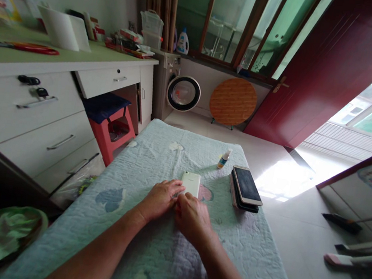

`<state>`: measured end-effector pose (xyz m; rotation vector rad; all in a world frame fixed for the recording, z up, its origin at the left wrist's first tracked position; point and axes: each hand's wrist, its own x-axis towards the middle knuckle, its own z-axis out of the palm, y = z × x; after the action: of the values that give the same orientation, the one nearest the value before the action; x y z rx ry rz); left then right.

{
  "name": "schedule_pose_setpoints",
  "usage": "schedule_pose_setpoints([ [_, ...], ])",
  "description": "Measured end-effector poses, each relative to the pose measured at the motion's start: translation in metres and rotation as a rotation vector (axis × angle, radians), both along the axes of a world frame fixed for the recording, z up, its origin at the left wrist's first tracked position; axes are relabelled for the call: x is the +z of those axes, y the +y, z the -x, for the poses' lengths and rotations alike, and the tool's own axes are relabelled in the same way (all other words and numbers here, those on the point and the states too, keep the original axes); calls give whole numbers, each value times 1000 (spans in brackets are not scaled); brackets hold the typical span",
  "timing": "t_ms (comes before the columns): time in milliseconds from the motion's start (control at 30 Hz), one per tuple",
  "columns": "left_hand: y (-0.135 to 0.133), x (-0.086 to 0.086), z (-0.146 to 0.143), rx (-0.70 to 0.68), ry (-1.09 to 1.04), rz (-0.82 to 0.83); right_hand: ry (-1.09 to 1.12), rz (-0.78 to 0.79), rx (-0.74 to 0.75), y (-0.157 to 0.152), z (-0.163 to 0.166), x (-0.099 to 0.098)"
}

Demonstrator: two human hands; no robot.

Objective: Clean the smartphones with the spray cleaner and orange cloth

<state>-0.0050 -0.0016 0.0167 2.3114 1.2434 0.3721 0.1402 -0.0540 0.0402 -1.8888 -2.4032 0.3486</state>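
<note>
A white smartphone [192, 183] lies back up on the quilted cloth, its camera at the upper left corner. My left hand [161, 199] holds the phone by its left edge, the fingers bent over that side. Curled closed, my right hand [194, 218] rests against the phone's lower end, with thumb and fingers pressed together. Whatever is between them is hidden. Both hands cover the phone's lower part. Beyond it, to the right, stands a small spray bottle [223, 160]. Nearer the right edge lies a stack of phones, a gold-rimmed phone [248, 185] with a dark screen on top.
The pale blue quilted cloth [119, 222] covers the table under my hands. At left are a white drawer desk [47, 115] and a red stool [114, 129]. A bin [37, 225] stands at the lower left. Farther back are an open washing machine [166, 79] and a round wooden tabletop [233, 101].
</note>
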Motion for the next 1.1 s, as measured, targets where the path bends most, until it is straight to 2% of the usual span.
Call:
schedule_pose_setpoints([
  [300,0,0,1,10,2,19,29,4,-12,-2,3,3],
  [533,1,-5,0,21,-5,1,-52,4,-23,-3,-16,3],
  [733,-1,0,2,12,-8,33,-74,8,-19,-4,-30,6],
  [900,-1,5,5,-10,11,80,-57,-6,1,-3,-30,3],
  [1100,2,2,6,-51,35,77,-51,-18,5,-2,-19,1],
])
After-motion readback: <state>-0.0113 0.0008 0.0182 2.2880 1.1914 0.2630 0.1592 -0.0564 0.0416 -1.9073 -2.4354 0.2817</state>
